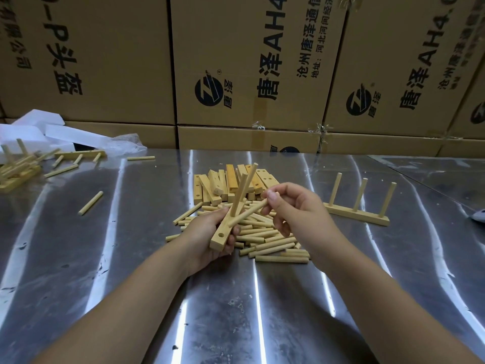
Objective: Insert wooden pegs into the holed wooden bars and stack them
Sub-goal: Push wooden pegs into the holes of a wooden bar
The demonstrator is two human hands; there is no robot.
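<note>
Behind table (pixel 236 311), cartons (pixel 262 61) marked 唐泽AH4, left hand (pixel 207 240) gripping bar (pixel 225 227), right hand (pixel 296 208) pinching peg (pixel 247 213)

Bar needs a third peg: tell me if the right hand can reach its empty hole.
Probably yes: the right hand holds a peg beside the bar; the empty hole faces up, uncovered by the left hand.

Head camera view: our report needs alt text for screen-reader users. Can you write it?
A person's left hand grips a holed wooden bar with two pegs standing in it, while the right hand pinches a loose peg beside it. Below lies a pile of pegs and bars on a metal table; a three-peg bar stands to the right.
</note>
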